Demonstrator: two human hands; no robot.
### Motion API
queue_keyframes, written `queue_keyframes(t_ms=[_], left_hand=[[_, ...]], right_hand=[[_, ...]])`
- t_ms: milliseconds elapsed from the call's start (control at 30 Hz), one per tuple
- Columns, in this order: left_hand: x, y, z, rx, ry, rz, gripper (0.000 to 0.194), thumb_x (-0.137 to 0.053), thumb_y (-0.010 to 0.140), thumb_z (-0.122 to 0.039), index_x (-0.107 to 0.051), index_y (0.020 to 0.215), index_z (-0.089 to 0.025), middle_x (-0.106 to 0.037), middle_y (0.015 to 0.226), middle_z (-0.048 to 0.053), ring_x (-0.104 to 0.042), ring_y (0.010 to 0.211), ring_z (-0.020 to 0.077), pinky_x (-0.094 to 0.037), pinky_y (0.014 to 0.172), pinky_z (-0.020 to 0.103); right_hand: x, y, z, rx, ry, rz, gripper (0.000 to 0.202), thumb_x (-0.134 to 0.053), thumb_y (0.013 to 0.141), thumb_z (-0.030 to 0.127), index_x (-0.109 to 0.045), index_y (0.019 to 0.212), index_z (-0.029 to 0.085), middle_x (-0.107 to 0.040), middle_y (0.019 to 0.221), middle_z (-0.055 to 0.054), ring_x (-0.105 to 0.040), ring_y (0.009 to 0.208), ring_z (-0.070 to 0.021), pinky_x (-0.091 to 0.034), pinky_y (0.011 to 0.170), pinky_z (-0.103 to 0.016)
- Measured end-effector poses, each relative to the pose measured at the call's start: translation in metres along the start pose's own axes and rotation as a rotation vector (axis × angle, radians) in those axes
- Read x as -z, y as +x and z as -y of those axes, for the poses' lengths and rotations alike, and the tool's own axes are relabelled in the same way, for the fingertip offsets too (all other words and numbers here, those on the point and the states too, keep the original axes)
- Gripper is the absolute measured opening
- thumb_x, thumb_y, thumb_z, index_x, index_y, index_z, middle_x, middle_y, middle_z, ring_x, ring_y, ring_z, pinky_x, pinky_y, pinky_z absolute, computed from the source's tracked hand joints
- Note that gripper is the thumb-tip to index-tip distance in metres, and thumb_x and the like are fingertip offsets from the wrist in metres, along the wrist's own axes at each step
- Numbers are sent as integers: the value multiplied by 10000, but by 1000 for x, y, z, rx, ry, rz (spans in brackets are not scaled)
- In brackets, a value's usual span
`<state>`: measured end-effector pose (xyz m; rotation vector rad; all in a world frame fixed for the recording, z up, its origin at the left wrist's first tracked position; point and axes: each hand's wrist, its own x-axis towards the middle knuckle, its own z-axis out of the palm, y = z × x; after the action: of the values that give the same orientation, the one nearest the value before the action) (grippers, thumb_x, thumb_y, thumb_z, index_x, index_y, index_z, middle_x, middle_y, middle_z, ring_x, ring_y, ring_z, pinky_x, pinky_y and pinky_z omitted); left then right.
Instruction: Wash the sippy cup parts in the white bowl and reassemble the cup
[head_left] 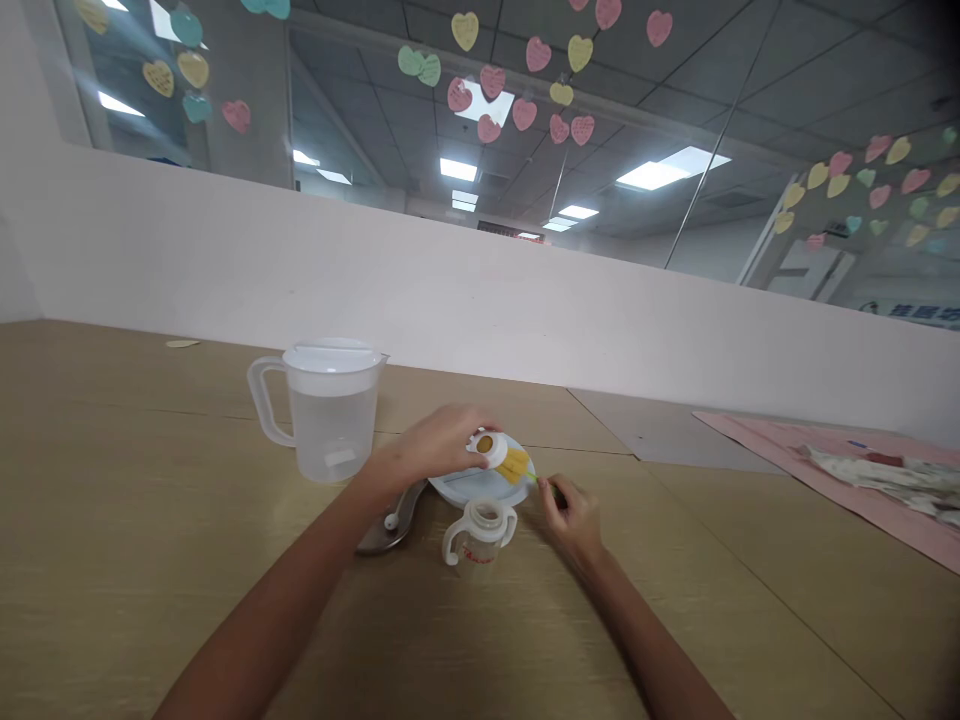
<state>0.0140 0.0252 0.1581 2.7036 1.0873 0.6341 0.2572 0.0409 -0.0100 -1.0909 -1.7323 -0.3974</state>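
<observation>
My left hand point(450, 440) is closed on a small white ring-shaped part point(491, 449), holding it over a pale plate point(472, 486). In my right hand point(574, 515) is the thin green handle of a yellow brush point(514, 465); its yellow head touches the white part. Below them, a small clear bottle point(481, 540) with two white handles stands upright and uncapped on the table. Just left of the bottle, a small white piece point(391, 521) lies on a dark metal tray point(382, 540), partly hidden by my left arm.
A large clear pitcher point(334, 420) with a white lid stands behind my left forearm. On the right, a pink cloth point(739, 435) carries crumpled white material point(877, 475). A white wall point(450, 300) edges the wooden table point(150, 500) at the back.
</observation>
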Motion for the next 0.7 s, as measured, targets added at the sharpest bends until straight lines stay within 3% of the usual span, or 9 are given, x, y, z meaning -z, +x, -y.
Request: queue_keyframes(t_ms=[167,433,567,700], left_hand=[[4,-2,5,109,50,-97,358,-562,764,-358,-618,1076,-194,-661,1067,46,-616,925,210,-444,763,267],[22,-13,8,138,-133,207,582,-597,717,-380,-478,1270,-245,-615,1163,25,-610,961,174,-451,766,207],[32,-19,23,264,36,331,466,-639,626,-238,-611,1090,-210,-649,1091,42,-603,953,205,-459,734,227],[27,-16,43,610,165,450,236,-667,574,-283,-658,755,-131,-696,752,100,-634,699,241,-467,590,278]], right_hand=[[1,0,-3,-97,-32,-95,296,-425,895,324,-560,698,149,-504,543,16,-430,458,-87,-328,486,-209],[1,-1,-1,-52,-70,-42,303,-372,913,313,-531,701,166,-465,520,26,-425,457,-99,-320,487,-217],[1,-1,-4,-63,-94,-45,290,-387,913,320,-546,730,160,-510,554,15,-440,460,-95,-322,493,-218],[0,-1,-6,-24,-118,-40,294,-386,915,318,-551,728,161,-517,558,13,-435,456,-94,-318,492,-221]])
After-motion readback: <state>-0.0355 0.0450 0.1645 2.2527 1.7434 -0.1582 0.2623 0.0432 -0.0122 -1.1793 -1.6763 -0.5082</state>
